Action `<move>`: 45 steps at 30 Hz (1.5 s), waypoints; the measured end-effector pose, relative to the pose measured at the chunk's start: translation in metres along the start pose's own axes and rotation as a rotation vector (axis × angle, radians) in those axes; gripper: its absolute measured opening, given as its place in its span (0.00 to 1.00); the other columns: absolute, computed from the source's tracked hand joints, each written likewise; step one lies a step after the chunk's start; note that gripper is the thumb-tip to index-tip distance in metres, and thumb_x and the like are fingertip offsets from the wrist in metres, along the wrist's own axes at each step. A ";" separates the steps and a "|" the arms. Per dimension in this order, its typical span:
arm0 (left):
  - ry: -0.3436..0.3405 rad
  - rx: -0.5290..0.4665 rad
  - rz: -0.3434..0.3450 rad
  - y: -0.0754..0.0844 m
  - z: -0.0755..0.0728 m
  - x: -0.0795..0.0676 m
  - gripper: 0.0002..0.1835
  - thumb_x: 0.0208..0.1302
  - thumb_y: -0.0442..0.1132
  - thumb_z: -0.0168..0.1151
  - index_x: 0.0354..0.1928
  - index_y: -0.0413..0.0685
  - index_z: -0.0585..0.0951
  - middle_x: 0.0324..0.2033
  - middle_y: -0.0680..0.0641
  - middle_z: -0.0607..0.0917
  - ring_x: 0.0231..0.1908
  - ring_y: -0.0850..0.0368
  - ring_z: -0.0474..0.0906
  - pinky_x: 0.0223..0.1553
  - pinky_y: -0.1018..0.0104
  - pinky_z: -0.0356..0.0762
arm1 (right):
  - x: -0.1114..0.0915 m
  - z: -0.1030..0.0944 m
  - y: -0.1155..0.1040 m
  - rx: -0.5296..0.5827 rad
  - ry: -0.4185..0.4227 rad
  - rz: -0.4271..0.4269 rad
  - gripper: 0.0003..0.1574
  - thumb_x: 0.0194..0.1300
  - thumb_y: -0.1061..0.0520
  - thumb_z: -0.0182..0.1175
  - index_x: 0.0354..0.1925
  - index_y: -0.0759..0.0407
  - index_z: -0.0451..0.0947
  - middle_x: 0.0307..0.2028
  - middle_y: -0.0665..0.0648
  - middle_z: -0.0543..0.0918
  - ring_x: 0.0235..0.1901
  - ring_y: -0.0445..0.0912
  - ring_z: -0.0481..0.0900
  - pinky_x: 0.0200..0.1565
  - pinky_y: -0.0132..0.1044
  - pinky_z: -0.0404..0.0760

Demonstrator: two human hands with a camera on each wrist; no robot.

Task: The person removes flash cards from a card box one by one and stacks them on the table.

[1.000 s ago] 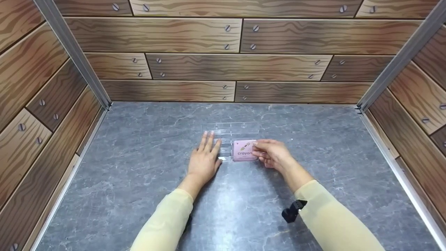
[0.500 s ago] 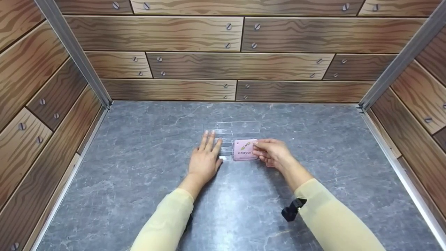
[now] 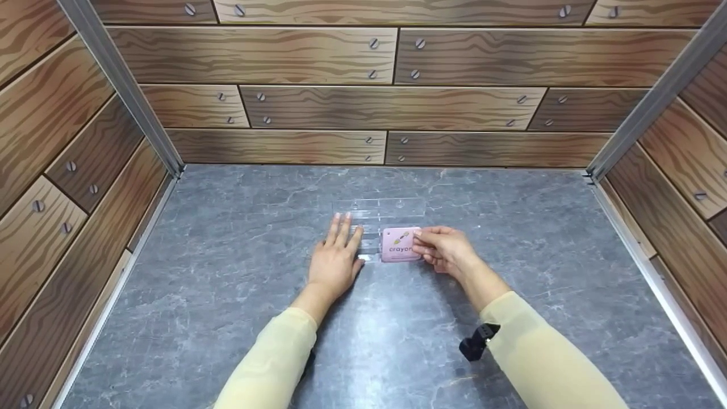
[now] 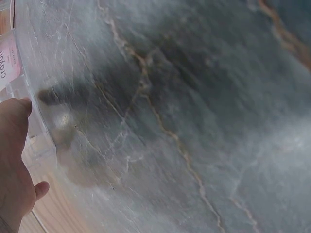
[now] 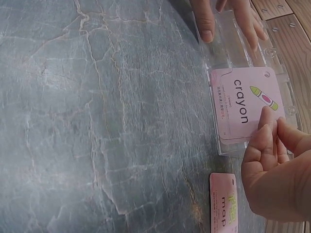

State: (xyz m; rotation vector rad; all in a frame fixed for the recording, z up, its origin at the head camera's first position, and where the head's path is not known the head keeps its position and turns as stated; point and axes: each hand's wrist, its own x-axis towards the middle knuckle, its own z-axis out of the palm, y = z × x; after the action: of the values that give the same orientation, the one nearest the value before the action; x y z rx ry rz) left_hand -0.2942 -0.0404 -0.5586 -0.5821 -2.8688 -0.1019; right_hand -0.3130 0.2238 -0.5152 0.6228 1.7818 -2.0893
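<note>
A pink flash card [image 3: 396, 245] printed "crayon" stands over the right half of a clear plastic rack [image 3: 402, 208]. My right hand [image 3: 448, 250] pinches its right edge between thumb and fingers. In the right wrist view, the card [image 5: 243, 94] sits in the rack's front section, with another pink edge showing behind it. My left hand [image 3: 331, 261] lies spread on the rack's left half, fingers straight. In the left wrist view, only part of the card [image 4: 8, 60] shows, beyond the thumb.
Below the right hand, a pink card [image 5: 223, 204] printed "map" lies on the grey marbled table [image 3: 227, 318]; the right hand hides it in the head view. Wood-plank-patterned walls [image 3: 318, 57] close off the back and both sides. A black wrist camera [image 3: 477, 342] hangs at the right sleeve.
Both hands and the crayon card keep nearly the same place. The head view shifts slightly, and the bit of pink once visible under the right hand is now hidden.
</note>
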 end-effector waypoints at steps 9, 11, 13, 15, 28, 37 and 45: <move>0.009 0.001 0.004 0.000 0.000 0.000 0.40 0.74 0.58 0.64 0.81 0.52 0.67 0.83 0.41 0.56 0.82 0.41 0.48 0.59 0.45 0.80 | -0.001 -0.001 0.001 -0.018 0.007 0.005 0.15 0.73 0.60 0.69 0.54 0.59 0.77 0.28 0.52 0.91 0.19 0.36 0.85 0.20 0.25 0.76; 0.008 -0.001 0.004 0.000 0.000 0.000 0.40 0.74 0.58 0.64 0.81 0.52 0.67 0.83 0.41 0.56 0.83 0.41 0.48 0.60 0.45 0.80 | -0.001 -0.001 0.001 -0.013 0.009 0.002 0.14 0.73 0.60 0.68 0.53 0.59 0.76 0.28 0.52 0.91 0.20 0.36 0.86 0.20 0.25 0.77; 0.010 -0.004 0.003 0.000 0.000 0.000 0.40 0.74 0.58 0.64 0.81 0.51 0.67 0.83 0.41 0.56 0.83 0.42 0.48 0.60 0.44 0.80 | -0.001 -0.001 0.001 -0.014 0.008 -0.001 0.14 0.73 0.60 0.68 0.53 0.59 0.77 0.28 0.52 0.91 0.21 0.36 0.86 0.20 0.25 0.77; 0.012 -0.008 0.002 0.000 0.000 -0.001 0.40 0.74 0.58 0.64 0.81 0.51 0.67 0.83 0.40 0.56 0.83 0.42 0.48 0.60 0.44 0.80 | -0.001 -0.001 0.001 -0.014 0.006 0.000 0.12 0.74 0.60 0.68 0.52 0.59 0.77 0.29 0.52 0.92 0.20 0.36 0.86 0.20 0.25 0.76; 0.002 0.009 -0.002 0.001 0.000 -0.001 0.40 0.74 0.58 0.64 0.81 0.52 0.66 0.83 0.42 0.55 0.83 0.43 0.48 0.59 0.46 0.81 | -0.003 -0.003 0.002 -0.050 0.020 -0.001 0.14 0.73 0.58 0.68 0.54 0.58 0.79 0.30 0.51 0.92 0.21 0.36 0.85 0.19 0.27 0.75; 0.005 0.015 -0.006 0.001 0.000 0.000 0.39 0.74 0.58 0.64 0.81 0.52 0.67 0.83 0.42 0.56 0.83 0.43 0.49 0.59 0.47 0.81 | -0.001 -0.003 0.000 -0.026 0.019 0.012 0.14 0.74 0.59 0.67 0.54 0.58 0.78 0.30 0.51 0.92 0.20 0.36 0.85 0.19 0.26 0.75; 0.008 0.010 -0.006 0.001 -0.001 0.000 0.39 0.74 0.58 0.64 0.81 0.52 0.67 0.83 0.41 0.56 0.83 0.43 0.48 0.59 0.46 0.81 | -0.001 -0.006 0.001 -0.011 0.004 0.002 0.12 0.74 0.60 0.66 0.52 0.58 0.77 0.29 0.51 0.92 0.19 0.36 0.83 0.18 0.26 0.74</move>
State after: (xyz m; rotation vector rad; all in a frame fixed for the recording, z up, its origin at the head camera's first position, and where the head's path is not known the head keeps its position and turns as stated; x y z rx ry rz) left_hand -0.2935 -0.0397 -0.5581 -0.5699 -2.8617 -0.0911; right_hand -0.3114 0.2295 -0.5160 0.6264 1.7927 -2.0772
